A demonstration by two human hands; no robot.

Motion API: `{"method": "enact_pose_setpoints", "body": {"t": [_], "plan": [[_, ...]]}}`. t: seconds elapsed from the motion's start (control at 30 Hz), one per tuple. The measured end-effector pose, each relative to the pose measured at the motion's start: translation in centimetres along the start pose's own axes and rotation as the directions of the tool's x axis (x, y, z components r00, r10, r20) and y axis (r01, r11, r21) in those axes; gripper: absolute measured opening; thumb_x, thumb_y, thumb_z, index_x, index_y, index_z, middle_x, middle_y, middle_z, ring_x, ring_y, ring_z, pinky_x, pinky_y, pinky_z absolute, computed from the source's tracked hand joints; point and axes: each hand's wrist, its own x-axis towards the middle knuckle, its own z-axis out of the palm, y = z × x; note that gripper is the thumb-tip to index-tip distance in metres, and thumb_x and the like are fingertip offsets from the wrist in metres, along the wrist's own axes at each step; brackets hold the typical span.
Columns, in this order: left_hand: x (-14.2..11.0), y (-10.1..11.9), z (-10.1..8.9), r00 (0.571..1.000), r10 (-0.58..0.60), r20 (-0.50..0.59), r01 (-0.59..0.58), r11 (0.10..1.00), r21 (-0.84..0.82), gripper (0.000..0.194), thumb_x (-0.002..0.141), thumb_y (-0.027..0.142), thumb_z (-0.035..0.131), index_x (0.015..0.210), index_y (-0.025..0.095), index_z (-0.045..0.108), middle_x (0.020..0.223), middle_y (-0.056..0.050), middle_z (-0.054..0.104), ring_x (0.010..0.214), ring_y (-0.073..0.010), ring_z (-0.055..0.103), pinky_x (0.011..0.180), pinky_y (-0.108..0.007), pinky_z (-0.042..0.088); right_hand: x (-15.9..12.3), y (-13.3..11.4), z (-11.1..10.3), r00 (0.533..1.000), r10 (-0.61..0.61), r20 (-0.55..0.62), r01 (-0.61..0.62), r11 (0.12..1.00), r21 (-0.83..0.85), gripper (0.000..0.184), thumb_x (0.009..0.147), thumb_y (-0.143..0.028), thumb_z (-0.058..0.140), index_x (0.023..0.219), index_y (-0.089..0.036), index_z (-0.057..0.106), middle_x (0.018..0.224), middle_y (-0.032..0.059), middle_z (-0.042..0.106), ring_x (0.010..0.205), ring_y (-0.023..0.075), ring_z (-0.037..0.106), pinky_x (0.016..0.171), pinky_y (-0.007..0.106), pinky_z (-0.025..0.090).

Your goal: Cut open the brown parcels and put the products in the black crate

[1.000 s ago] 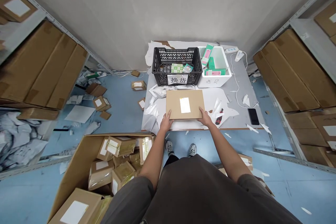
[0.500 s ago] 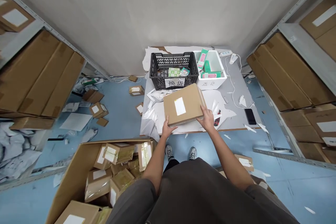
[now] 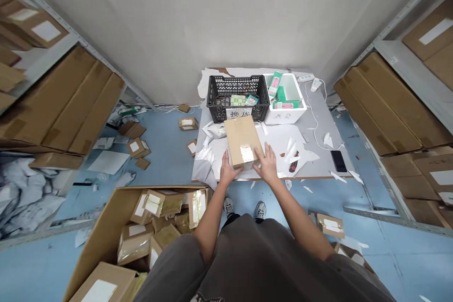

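Observation:
A brown cardboard box (image 3: 242,137) with a shiny white label near its front end sits at the table's front edge, its long side pointing away from me. My left hand (image 3: 228,170) is at its near left corner, thumb along the front end. At the near right corner is my right hand (image 3: 266,164), fingers somewhat spread, some touching the top and side. The box is held between both hands. Just behind it stands a black plastic crate (image 3: 215,112) with a paper sign, partly hidden by the box, holding small green-and-white packs.
A white bin (image 3: 285,117) with green-and-pink boxes stands beside the crate. A red-and-black cutter (image 3: 293,164), paper scraps and a phone (image 3: 339,161) lie on the table (image 3: 318,125). At lower left, a large carton (image 3: 101,214) holds several parcels. Shelves with cartons flank both sides.
The box has been turned from lying crosswise to pointing lengthwise away from me. My hands have shifted to its near end, closer together.

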Motion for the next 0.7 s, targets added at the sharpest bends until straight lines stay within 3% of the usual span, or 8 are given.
{"method": "enact_pose_setpoints", "body": {"t": [0.07, 0.13, 0.3, 0.53, 0.7], "plan": [[-0.4, 1.8, -1.6, 1.000, 0.023, 0.009, -0.023, 0.997, 0.074, 0.123, 0.079, 0.045, 0.089, 0.174, 0.030, 0.012, 0.173, -0.016, 0.033, 0.147, -0.0354, 0.053, 0.114, -0.048, 0.052, 0.1, 1.4, 0.2, 0.998, 0.032, 0.048, -0.035, 0.998, 0.057, 0.079, 0.093, -0.032, 0.072, 0.166, -0.029, 0.041, 0.167, 0.0187, 0.037, 0.151, 0.0400, 0.042, 0.114, 0.057, 0.048], [-0.7, 3.6, -2.3, 0.998, 0.030, 0.055, -0.038, 0.986, 0.162, 0.109, 0.085, 0.038, 0.085, 0.173, 0.034, 0.021, 0.173, -0.014, 0.033, 0.141, -0.0349, 0.058, 0.108, -0.045, 0.057, 0.3, 2.2, 0.5, 0.994, 0.032, 0.101, -0.043, 0.993, 0.108, 0.079, 0.095, -0.032, 0.070, 0.167, -0.030, 0.038, 0.160, 0.0177, 0.043, 0.141, 0.0358, 0.054, 0.105, 0.051, 0.056], [-0.9, 6.0, -1.8, 0.997, -0.007, 0.081, -0.012, 0.972, 0.234, 0.088, 0.090, 0.025, 0.078, 0.167, 0.034, 0.037, 0.171, -0.012, 0.038, 0.140, -0.0370, 0.060, 0.108, -0.046, 0.058, 0.8, 2.0, 1.1, 0.992, 0.051, 0.115, -0.066, 0.990, 0.124, 0.080, 0.092, -0.030, 0.074, 0.165, -0.032, 0.042, 0.145, 0.0149, 0.052, 0.125, 0.0326, 0.065, 0.095, 0.045, 0.062], [0.6, 5.4, -1.5, 0.994, 0.066, 0.091, -0.069, 0.997, 0.031, 0.092, 0.087, 0.026, 0.082, 0.167, 0.030, 0.039, 0.170, -0.010, 0.042, 0.156, -0.0386, 0.041, 0.124, -0.056, 0.044, -0.7, 0.3, -0.1, 0.997, 0.066, -0.025, -0.065, 0.997, 0.048, 0.060, 0.097, -0.032, 0.069, 0.155, -0.025, 0.057, 0.143, 0.0187, 0.054, 0.121, 0.0338, 0.064, 0.095, 0.045, 0.060], [1.3, 3.5, -0.5, 0.999, -0.014, 0.028, 0.020, 0.980, -0.199, 0.102, 0.079, 0.037, 0.091, 0.166, 0.024, 0.040, 0.164, -0.014, 0.050, 0.151, -0.0349, 0.049, 0.124, -0.050, 0.044, -1.4, -2.0, 0.3, 0.992, 0.016, -0.122, -0.017, 1.000, -0.010, 0.054, 0.100, -0.027, 0.062, 0.154, -0.030, 0.060, 0.158, 0.0179, 0.047, 0.130, 0.0364, 0.053, 0.105, 0.052, 0.053]]}}
